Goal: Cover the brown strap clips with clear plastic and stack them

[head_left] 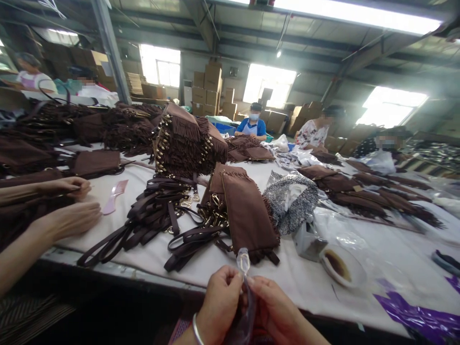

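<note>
Both hands were on one piece at the near edge of the table: the left hand [220, 296] and the right hand [273, 301] pinched it between thumbs and fingertips, side by side. It seemed to be a dark strap, though the lower length was dim and partly hidden by the hands, so this was not certain. Its clip [245, 262] stood at the far end, inside clear plastic [243, 251], just before the near end of a brown pouch [247, 213].

As far as could be judged, this one piece was partway handled: the clip end was covered, while the fingers were gathered just below it. Much appeared left. A heap of loose straps [142, 211] lay to the left, and a second bundle [196, 239] lay beside the pouch, with gold clips that looked bare. Farther off stood a stack of fringed pouches [190, 143]; whether those were finished could not be told. At far left, a co-worker's hands [74, 218] were busy near a pink comb [115, 195].
</note>
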Demonstrator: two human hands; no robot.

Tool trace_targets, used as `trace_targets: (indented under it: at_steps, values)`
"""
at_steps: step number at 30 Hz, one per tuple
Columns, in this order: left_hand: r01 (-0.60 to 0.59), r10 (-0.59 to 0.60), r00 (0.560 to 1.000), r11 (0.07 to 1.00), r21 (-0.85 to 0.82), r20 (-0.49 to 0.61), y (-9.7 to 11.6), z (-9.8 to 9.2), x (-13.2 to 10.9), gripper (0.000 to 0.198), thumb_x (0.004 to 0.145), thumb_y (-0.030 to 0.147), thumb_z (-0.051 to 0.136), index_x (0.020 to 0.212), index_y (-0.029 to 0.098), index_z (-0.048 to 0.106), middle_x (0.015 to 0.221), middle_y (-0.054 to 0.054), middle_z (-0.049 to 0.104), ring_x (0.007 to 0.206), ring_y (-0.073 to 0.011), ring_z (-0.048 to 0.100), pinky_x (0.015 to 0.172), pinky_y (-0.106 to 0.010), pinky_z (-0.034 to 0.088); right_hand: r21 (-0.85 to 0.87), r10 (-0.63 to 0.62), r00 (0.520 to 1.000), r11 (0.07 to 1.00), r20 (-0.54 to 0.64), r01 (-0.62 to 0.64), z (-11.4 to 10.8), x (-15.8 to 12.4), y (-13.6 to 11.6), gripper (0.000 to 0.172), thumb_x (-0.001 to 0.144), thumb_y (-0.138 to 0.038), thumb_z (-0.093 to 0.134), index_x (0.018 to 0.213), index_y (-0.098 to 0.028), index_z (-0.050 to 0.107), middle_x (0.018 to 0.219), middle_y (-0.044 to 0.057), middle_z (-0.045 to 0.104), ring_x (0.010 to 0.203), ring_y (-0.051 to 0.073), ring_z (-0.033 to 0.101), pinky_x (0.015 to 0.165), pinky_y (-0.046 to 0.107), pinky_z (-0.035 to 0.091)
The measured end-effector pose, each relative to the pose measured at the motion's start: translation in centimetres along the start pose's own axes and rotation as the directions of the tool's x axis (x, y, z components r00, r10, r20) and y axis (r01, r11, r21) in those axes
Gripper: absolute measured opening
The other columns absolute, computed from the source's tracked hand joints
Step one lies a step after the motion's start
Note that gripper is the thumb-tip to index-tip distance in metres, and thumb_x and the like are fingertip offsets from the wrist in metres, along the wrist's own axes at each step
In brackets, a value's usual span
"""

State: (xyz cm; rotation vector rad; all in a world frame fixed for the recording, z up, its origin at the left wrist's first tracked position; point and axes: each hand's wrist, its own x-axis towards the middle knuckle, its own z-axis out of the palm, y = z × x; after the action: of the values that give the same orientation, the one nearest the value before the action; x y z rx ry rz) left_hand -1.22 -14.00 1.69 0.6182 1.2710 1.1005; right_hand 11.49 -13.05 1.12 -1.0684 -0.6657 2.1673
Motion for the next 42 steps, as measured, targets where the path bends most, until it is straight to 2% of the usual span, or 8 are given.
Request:
trace_targets:
  at_steps: [9,19,23,27,30,33,36,42]
  values:
    - [-0.165,0.180,0.983,0.950,0.267,-0.032,0.2,-0.3,1.2,0.016,0.075,0.029,0.059,0.064,0.017,0.055,0.057,0.005,0.049,0.053,-0.0104,0.042,0.051,-0.022,0.034,-0.322,-0.203,0.961,0.937,-0.185,0.136,-1.2,0.8,0.2,0.038,0.066,-0.043,0.074,0.064,-0.018,0.046,0.047,-0.008,0.044,0.042,0.005,0.034,0.042,0.019,0.023]
    - [-0.366,0.437,0.898,0.690,0.624,0.044,-0.4,0.2,0.5,0.018,0.085,0.023,0.046,0.068,0.021,0.052,0.066,-0.001,0.057,0.064,-0.0168,0.054,0.060,-0.027,0.037,-0.796,-0.479,0.858,0.585,-0.184,0.155,0.0,0.9,-0.4,0.022,0.073,-0.029,0.057,0.058,-0.018,0.045,0.053,-0.006,0.039,0.054,0.009,0.035,0.049,0.022,0.026]
    - [-0.457,0.568,0.817,0.530,0.714,0.101,-1.1,0.1,0.0,0.023,0.090,0.026,0.042,0.073,0.021,0.056,0.073,-0.004,0.059,0.071,-0.0186,0.055,0.066,-0.029,0.038,-0.706,-0.451,0.877,0.675,-0.165,0.214,-0.1,0.9,-0.3,0.027,0.073,-0.033,0.061,0.058,-0.017,0.045,0.054,-0.006,0.038,0.055,0.009,0.034,0.049,0.022,0.027]
    - [-0.621,0.565,0.760,0.481,0.619,0.323,-0.4,-0.5,-0.5,0.023,0.091,0.028,0.045,0.081,0.021,0.064,0.079,-0.005,0.061,0.075,-0.0184,0.056,0.071,-0.028,0.040,-0.391,-0.336,0.935,0.880,-0.109,0.271,-0.7,1.0,0.2,0.033,0.072,-0.041,0.069,0.063,-0.016,0.048,0.055,-0.006,0.043,0.052,0.007,0.036,0.048,0.021,0.028]
    - [-0.472,0.474,0.869,0.712,0.520,0.139,0.2,-1.1,-0.2,0.024,0.088,0.036,0.051,0.076,0.020,0.064,0.071,-0.002,0.059,0.069,-0.0162,0.054,0.065,-0.026,0.041,-0.208,-0.258,0.959,0.951,-0.119,0.230,-1.0,0.9,0.5,0.037,0.070,-0.045,0.073,0.067,-0.017,0.049,0.050,-0.008,0.042,0.045,0.006,0.033,0.044,0.019,0.024]
    - [-0.134,0.145,0.989,0.956,0.259,-0.024,0.0,-1.4,0.4,0.030,0.082,0.046,0.056,0.074,0.018,0.061,0.052,0.005,0.043,0.049,-0.0103,0.039,0.047,-0.022,0.030,-0.136,-0.218,0.967,0.970,-0.129,0.201,-1.0,0.9,0.7,0.038,0.069,-0.046,0.075,0.069,-0.017,0.050,0.046,-0.008,0.042,0.040,0.005,0.034,0.041,0.018,0.023]
    - [0.107,-0.101,0.985,0.994,-0.030,0.138,-0.6,-1.0,0.8,0.036,0.074,0.051,0.065,0.073,0.016,0.059,0.051,0.009,0.035,0.044,-0.0063,0.029,0.044,-0.020,0.021,-0.082,-0.236,0.970,0.970,-0.062,0.230,-0.9,1.0,1.1,0.035,0.072,-0.044,0.073,0.075,-0.015,0.054,0.054,-0.002,0.056,0.046,0.009,0.049,0.047,0.021,0.036]
    - [0.195,-0.120,0.957,0.940,-0.281,0.265,-0.7,0.4,0.3,0.032,0.072,0.042,0.071,0.081,0.012,0.066,0.066,-0.001,0.058,0.061,-0.0120,0.054,0.057,-0.023,0.040,-0.148,-0.272,0.961,0.954,-0.050,0.262,-1.7,1.5,2.2,0.034,0.074,-0.042,0.073,0.076,-0.012,0.057,0.061,0.002,0.062,0.052,0.013,0.056,0.051,0.024,0.040]
